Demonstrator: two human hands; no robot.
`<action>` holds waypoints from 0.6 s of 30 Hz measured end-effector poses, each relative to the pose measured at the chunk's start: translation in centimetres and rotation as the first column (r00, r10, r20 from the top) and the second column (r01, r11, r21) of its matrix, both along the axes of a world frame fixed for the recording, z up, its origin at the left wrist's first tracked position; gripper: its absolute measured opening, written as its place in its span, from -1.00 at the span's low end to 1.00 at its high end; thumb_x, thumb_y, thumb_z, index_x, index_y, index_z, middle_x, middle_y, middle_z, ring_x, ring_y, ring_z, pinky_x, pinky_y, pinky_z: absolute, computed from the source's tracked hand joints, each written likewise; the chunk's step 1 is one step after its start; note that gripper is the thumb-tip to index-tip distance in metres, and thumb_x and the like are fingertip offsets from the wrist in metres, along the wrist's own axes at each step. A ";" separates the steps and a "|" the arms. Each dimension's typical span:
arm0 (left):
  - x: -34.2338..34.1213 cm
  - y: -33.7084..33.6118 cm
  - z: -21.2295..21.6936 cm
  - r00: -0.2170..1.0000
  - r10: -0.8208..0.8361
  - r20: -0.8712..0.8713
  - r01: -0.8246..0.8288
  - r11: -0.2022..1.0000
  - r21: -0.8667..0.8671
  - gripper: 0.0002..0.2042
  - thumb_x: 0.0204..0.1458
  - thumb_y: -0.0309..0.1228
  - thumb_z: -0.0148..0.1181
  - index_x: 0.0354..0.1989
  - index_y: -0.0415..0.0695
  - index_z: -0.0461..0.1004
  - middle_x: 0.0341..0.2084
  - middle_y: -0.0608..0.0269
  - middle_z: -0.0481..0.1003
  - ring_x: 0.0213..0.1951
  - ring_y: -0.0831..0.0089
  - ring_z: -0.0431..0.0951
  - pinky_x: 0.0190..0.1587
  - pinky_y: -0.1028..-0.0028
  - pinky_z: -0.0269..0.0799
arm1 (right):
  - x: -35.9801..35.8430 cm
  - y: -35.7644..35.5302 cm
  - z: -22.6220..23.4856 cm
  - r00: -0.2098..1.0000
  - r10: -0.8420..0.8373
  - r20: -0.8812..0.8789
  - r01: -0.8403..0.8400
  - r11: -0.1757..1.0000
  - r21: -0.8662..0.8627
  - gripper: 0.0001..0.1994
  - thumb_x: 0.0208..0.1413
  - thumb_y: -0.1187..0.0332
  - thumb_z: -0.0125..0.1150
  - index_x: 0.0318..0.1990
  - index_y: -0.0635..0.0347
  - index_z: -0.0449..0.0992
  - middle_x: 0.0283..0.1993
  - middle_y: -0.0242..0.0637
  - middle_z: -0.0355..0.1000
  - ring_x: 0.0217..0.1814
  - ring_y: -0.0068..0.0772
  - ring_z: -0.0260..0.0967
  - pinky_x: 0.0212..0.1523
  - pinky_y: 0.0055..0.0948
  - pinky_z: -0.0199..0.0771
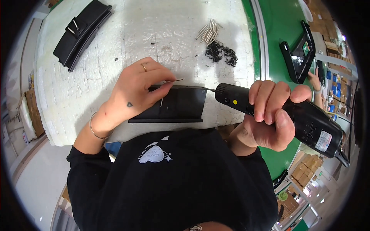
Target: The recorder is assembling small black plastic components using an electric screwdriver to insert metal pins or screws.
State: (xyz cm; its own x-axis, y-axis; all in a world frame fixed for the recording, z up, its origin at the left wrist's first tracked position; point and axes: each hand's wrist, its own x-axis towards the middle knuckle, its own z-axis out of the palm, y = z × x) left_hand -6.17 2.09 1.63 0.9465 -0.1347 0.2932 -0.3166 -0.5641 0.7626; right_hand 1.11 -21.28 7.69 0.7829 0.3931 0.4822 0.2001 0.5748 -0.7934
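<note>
Steadily, my left hand [135, 90] pinches a pin [171, 81] on the panel [181, 104] — right hand [269, 115] grips the driver [285, 115]; best kept level, bit square.

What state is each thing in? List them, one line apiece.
left hand: flat on the black plastic part, pinching a thin metal pin.
right hand: gripped round the electric screwdriver.
electric screwdriver: held sideways, bit at the part's right edge.
black plastic part: lying flat on the white worktop.
metal pin: held level over the part.
second black part: lying untouched at the far left.
black screws: loose heap.
metal pins: loose pile.
</note>
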 end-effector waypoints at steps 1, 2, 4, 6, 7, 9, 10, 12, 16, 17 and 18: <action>-0.7 0.1 -0.2 0.999 0.021 -0.039 -0.022 1.000 -0.009 -0.83 -0.21 -0.60 0.34 -0.39 -0.17 0.57 -0.44 0.26 0.54 -0.33 0.30 0.51 -0.34 0.42 0.46 | -0.3 0.6 -0.1 0.999 0.027 -0.032 -0.026 0.999 0.027 -0.61 -0.03 0.53 0.11 -0.02 0.13 0.19 -0.58 -0.37 0.26 -0.60 -0.48 0.22 -0.38 -0.38 0.30; -1.3 0.1 -0.3 0.998 0.029 -0.047 -0.029 0.999 -0.013 -0.83 -0.21 -0.60 0.34 -0.39 -0.17 0.57 -0.44 0.26 0.54 -0.33 0.30 0.51 -0.34 0.42 0.46 | -0.5 0.9 -0.2 0.999 0.035 -0.040 -0.034 0.999 0.023 -0.61 -0.03 0.53 0.11 -0.02 0.13 0.19 -0.58 -0.37 0.26 -0.60 -0.48 0.22 -0.38 -0.38 0.30; -2.2 0.0 -0.6 1.000 0.017 -0.009 -0.017 1.000 0.006 -0.83 -0.23 -0.61 0.33 -0.39 -0.19 0.56 -0.44 0.25 0.53 -0.35 0.29 0.51 -0.35 0.41 0.46 | -0.9 1.3 -0.2 0.996 0.080 -0.032 -0.080 0.996 -0.026 -0.60 -0.03 0.54 0.15 -0.03 0.11 0.18 -0.57 -0.36 0.28 -0.58 -0.47 0.24 -0.37 -0.37 0.31; -3.0 -0.4 -0.7 0.999 0.031 0.009 -0.032 0.999 0.033 -0.82 -0.25 -0.61 0.34 -0.40 -0.19 0.55 -0.44 0.25 0.52 -0.35 0.28 0.51 -0.36 0.40 0.47 | -1.0 1.2 0.2 0.989 0.146 -0.029 -0.148 0.987 -0.057 -0.60 -0.02 0.57 0.16 -0.03 0.10 0.17 -0.55 -0.36 0.30 -0.56 -0.46 0.26 -0.35 -0.34 0.32; -3.4 -0.6 -0.9 0.998 0.050 0.033 -0.052 0.996 0.070 -0.82 -0.27 -0.61 0.34 -0.41 -0.20 0.55 -0.44 0.26 0.52 -0.36 0.28 0.51 -0.37 0.40 0.47 | -1.4 1.5 0.3 0.992 0.129 -0.007 -0.129 0.985 -0.115 -0.64 0.00 0.50 0.11 -0.03 0.09 0.21 -0.58 -0.43 0.26 -0.59 -0.52 0.22 -0.37 -0.40 0.28; -3.9 -0.8 -1.1 0.997 0.069 0.044 -0.072 0.994 0.085 -0.81 -0.28 -0.61 0.34 -0.42 -0.20 0.55 -0.44 0.26 0.51 -0.36 0.28 0.51 -0.37 0.40 0.47 | -1.7 1.7 0.2 0.993 0.114 0.015 -0.109 0.979 -0.173 -0.67 0.01 0.43 0.07 -0.02 0.09 0.25 -0.61 -0.50 0.21 -0.61 -0.59 0.18 -0.39 -0.46 0.24; -4.1 -0.8 -1.2 0.994 0.086 0.060 -0.092 0.990 0.102 -0.81 -0.29 -0.61 0.34 -0.42 -0.20 0.55 -0.45 0.26 0.51 -0.37 0.28 0.51 -0.38 0.41 0.47 | -1.8 1.7 0.2 0.992 0.124 0.012 -0.120 0.978 -0.168 -0.66 0.01 0.43 0.07 -0.02 0.09 0.24 -0.60 -0.49 0.22 -0.60 -0.59 0.18 -0.38 -0.46 0.24; -4.2 -1.0 -1.5 0.993 0.098 0.072 -0.104 0.990 0.091 -0.80 -0.30 -0.61 0.35 -0.42 -0.20 0.55 -0.44 0.27 0.51 -0.36 0.28 0.51 -0.38 0.41 0.47 | -1.8 1.9 0.2 0.991 0.134 0.011 -0.130 0.978 -0.165 -0.66 0.01 0.43 0.07 -0.02 0.09 0.24 -0.60 -0.49 0.22 -0.60 -0.59 0.19 -0.37 -0.45 0.24; -4.2 -1.3 -1.8 0.986 0.132 0.104 -0.142 0.985 0.099 -0.79 -0.30 -0.61 0.36 -0.41 -0.18 0.55 -0.43 0.28 0.51 -0.35 0.29 0.50 -0.37 0.41 0.47 | -1.7 2.5 -0.5 0.983 0.173 0.054 -0.163 0.974 -0.155 -0.66 0.01 0.42 0.07 -0.02 0.08 0.24 -0.59 -0.49 0.23 -0.59 -0.58 0.19 -0.37 -0.44 0.24; -4.1 -1.3 -1.8 0.985 0.135 0.103 -0.145 0.985 0.097 -0.79 -0.30 -0.61 0.36 -0.41 -0.18 0.55 -0.43 0.28 0.51 -0.35 0.29 0.50 -0.37 0.41 0.47 | -1.7 2.6 -0.5 0.983 0.172 0.057 -0.162 0.975 -0.153 -0.66 0.01 0.42 0.06 -0.02 0.07 0.24 -0.59 -0.49 0.23 -0.59 -0.58 0.19 -0.37 -0.44 0.24; -4.1 -1.3 -1.9 0.985 0.141 0.103 -0.150 0.985 0.090 -0.80 -0.29 -0.61 0.36 -0.41 -0.18 0.55 -0.43 0.28 0.51 -0.35 0.30 0.50 -0.37 0.41 0.47 | -1.6 2.7 -0.5 0.983 0.176 0.056 -0.165 0.974 -0.155 -0.66 0.01 0.42 0.06 -0.02 0.07 0.24 -0.59 -0.49 0.23 -0.59 -0.58 0.19 -0.37 -0.44 0.24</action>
State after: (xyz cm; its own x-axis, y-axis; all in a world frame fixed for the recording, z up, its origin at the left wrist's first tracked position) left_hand -10.29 0.79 -0.23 0.9263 -0.0299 0.3755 -0.2945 -0.6790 0.6725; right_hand -0.46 -18.60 7.19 0.6651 0.5895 0.4584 0.1663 0.4814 -0.8606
